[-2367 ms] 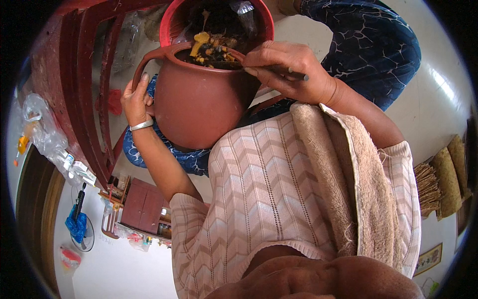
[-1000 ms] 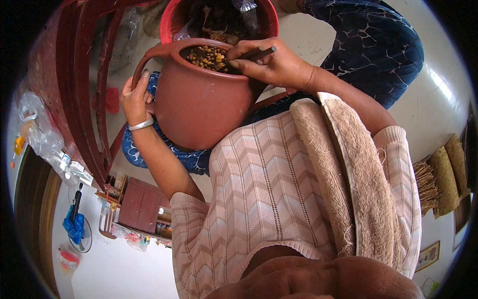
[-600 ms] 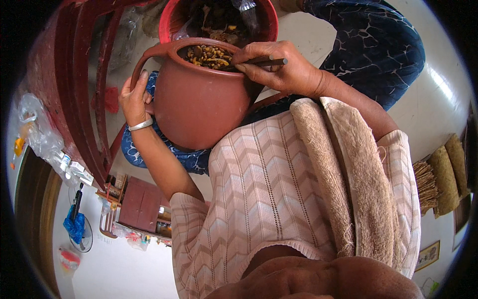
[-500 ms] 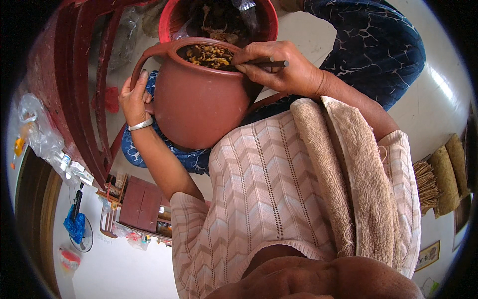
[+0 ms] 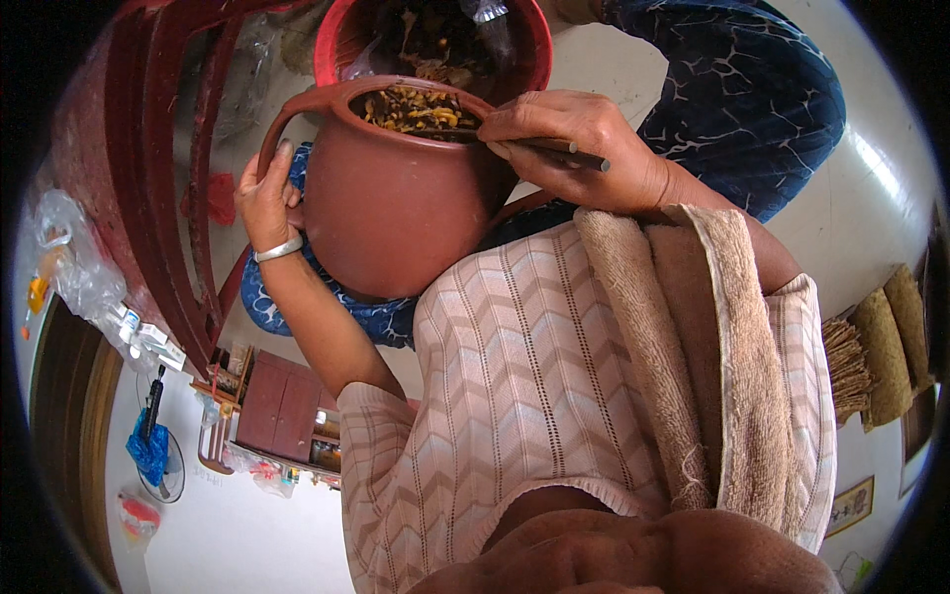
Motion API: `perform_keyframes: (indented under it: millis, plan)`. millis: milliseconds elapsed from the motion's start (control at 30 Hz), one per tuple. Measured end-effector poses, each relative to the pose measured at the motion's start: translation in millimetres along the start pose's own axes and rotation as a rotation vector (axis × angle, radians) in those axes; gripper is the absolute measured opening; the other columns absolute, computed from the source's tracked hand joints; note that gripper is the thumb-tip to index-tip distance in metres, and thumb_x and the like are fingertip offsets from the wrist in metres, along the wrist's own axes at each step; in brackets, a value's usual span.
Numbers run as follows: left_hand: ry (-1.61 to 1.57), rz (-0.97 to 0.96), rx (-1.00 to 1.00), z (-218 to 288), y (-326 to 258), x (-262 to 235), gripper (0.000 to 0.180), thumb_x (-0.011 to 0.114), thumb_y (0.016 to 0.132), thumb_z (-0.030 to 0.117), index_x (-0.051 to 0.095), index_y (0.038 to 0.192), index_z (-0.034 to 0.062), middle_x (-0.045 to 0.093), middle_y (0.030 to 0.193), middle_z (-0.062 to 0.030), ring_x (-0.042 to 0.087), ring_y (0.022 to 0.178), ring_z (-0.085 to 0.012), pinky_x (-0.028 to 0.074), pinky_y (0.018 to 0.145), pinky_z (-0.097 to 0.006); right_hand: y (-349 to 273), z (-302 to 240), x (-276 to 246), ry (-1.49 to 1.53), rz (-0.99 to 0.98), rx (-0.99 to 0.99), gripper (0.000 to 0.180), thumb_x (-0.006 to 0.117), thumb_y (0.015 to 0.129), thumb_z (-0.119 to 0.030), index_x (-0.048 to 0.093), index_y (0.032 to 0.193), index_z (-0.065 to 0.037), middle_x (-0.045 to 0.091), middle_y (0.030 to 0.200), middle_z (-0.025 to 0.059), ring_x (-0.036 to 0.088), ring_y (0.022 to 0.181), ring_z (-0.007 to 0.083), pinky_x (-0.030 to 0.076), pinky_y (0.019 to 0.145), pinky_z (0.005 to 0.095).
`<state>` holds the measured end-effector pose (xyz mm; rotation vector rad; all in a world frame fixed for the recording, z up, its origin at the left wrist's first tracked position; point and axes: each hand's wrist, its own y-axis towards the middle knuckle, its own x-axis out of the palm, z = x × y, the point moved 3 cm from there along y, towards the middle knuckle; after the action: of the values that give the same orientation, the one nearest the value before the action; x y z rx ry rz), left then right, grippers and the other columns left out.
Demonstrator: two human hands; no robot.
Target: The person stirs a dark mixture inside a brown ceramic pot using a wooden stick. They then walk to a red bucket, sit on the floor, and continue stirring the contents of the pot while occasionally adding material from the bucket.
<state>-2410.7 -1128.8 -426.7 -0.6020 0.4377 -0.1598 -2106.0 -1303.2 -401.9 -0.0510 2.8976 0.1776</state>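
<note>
A reddish-brown clay pot (image 5: 406,223) rests tilted against my lap, its wide mouth facing away from me. Inside lie yellow and brown bits (image 5: 421,107), too small to name. My left hand (image 5: 265,210) is closed round the pot's curved handle (image 5: 287,119) on the left side. At the right of the rim, my right hand (image 5: 584,139) grips a pair of dark chopsticks (image 5: 591,159). Their back ends stick out past my hand, and their front ends reach into the pot's mouth, partly hidden among the bits.
Just beyond the pot stands a red bucket (image 5: 543,59) with dark scraps and clear plastic in it. Red wooden furniture (image 5: 153,168) rises at the left, close to my left hand. A beige towel (image 5: 757,396) hangs over my chest near my right arm.
My right hand has drawn back to the right with the chopsticks, so more of their back ends shows. The towel has shifted with that arm. My left hand and the pot have barely moved.
</note>
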Motion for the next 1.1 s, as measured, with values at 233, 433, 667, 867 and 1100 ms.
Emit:
perform_keyframes:
  millis: [233,433,667,867,1100]
  plan:
    - [0.037,0.057,-0.001,4,-3,7,0.028,0.076,0.083,0.017,0.066,0.104,0.0016,0.047,0.06,0.0059,0.034,0.045,-0.0022,0.027,0.042,-0.02,-2,-5,-7,-0.02,0.007,-0.009,0.022,0.069,0.081,-0.006,0.065,0.103,-0.003,0.067,0.092,0.0141,0.066,0.086,0.033,0.054,0.075,0.0385]
    - [0.042,0.031,-0.014,6,-1,6,0.028,0.076,0.083,0.017,0.066,0.103,0.0019,0.047,0.06,0.0061,0.033,0.045,-0.0026,0.028,0.041,-0.02,-1,-9,-18,0.036,0.045,0.007,0.02,0.068,0.082,-0.004,0.064,0.101,-0.002,0.066,0.092,0.0152,0.066,0.085,0.0336,0.054,0.074,0.0386]
    - [0.015,0.016,-0.009,3,4,8,0.029,0.077,0.083,0.017,0.065,0.104,0.0014,0.046,0.06,0.0064,0.033,0.045,-0.0022,0.028,0.041,-0.02,-2,-10,-27,0.126,0.097,0.136,0.02,0.066,0.086,-0.006,0.064,0.105,-0.001,0.067,0.096,0.0125,0.067,0.088,0.0243,0.053,0.078,0.0322]
    - [0.047,0.03,-0.014,4,2,9,0.031,0.077,0.082,0.017,0.064,0.105,0.0007,0.045,0.059,0.0063,0.033,0.044,-0.0024,0.028,0.041,-0.02,13,-11,-27,0.34,0.105,0.349,0.018,0.063,0.092,-0.014,0.065,0.105,-0.002,0.069,0.097,0.006,0.062,0.087,0.0104,0.051,0.078,0.027]
    - [0.061,0.037,-0.005,5,3,8,0.03,0.077,0.083,0.019,0.066,0.104,0.0005,0.046,0.06,0.0058,0.034,0.044,-0.003,0.029,0.042,-0.021,42,45,51,0.398,0.118,0.288,0.025,0.064,0.089,-0.024,0.068,0.107,-0.007,0.071,0.088,0.0121,0.067,0.08,0.0167,0.052,0.075,0.0312]
